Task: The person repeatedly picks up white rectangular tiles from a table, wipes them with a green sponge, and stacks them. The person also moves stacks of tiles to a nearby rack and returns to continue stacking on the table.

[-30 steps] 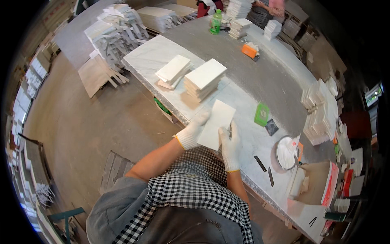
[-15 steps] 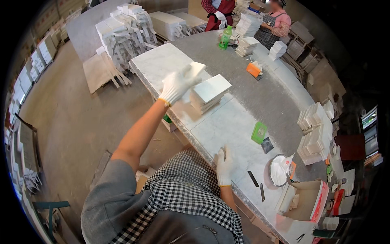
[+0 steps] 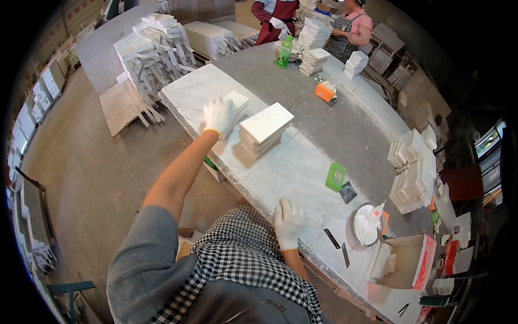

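Head view: gloved left hand (image 3: 220,116) was on the shorter white tile stack (image 3: 239,100); couldn't tell if it gripped a tile or only touched. Gloved right hand (image 3: 290,221) rested on the near edge of the marble slab (image 3: 275,175), empty, fingers loosely extended. Taller white tile stack (image 3: 265,125) stood just beside the shorter one, same slab, sides uneven. Bowl of white paste (image 3: 367,225) and two thin blades (image 3: 331,238) lay unused to the right. Progress: tiles sat in two piles; couldn't tell finished from remaining.
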`<state>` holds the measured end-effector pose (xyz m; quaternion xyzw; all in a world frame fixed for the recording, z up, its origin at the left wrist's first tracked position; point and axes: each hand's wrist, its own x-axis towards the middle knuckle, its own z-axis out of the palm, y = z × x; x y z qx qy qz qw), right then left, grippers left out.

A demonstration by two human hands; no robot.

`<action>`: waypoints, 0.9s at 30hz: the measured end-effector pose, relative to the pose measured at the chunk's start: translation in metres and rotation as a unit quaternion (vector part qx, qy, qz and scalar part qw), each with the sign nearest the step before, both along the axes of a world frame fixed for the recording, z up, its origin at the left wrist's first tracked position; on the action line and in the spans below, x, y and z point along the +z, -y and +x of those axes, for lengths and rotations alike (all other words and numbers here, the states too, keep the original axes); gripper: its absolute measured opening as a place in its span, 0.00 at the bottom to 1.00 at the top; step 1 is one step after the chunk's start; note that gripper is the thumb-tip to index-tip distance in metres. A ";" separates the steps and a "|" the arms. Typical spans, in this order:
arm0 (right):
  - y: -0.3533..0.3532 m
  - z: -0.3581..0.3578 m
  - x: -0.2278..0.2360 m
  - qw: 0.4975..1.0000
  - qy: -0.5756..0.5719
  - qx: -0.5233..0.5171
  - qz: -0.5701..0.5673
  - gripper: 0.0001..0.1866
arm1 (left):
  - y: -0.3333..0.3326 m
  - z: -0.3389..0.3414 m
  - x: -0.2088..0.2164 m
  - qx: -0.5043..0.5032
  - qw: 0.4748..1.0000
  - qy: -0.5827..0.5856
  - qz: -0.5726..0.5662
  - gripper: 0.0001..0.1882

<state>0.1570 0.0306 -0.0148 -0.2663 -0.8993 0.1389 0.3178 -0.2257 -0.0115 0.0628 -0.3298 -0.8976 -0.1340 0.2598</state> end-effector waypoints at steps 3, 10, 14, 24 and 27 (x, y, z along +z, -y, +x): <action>0.000 0.001 0.000 1.000 0.000 -0.003 0.010 0.10 | 0.014 0.035 0.002 -0.044 0.993 -0.008 0.110 0.15; 0.002 0.001 -0.005 1.000 0.020 0.002 0.007 0.10 | 0.055 0.119 -0.044 -0.121 0.899 0.224 0.357 0.20; 0.004 0.003 0.000 1.000 0.009 0.003 0.008 0.10 | 0.069 0.148 -0.064 -0.086 0.823 0.389 0.404 0.24; 0.006 0.004 0.001 1.000 0.002 0.018 0.019 0.13 | 0.080 0.145 -0.047 -0.077 0.629 0.629 0.449 0.26; 0.009 0.005 0.003 1.000 0.014 0.018 0.008 0.13 | 0.088 0.151 -0.018 -0.088 0.657 0.618 0.423 0.26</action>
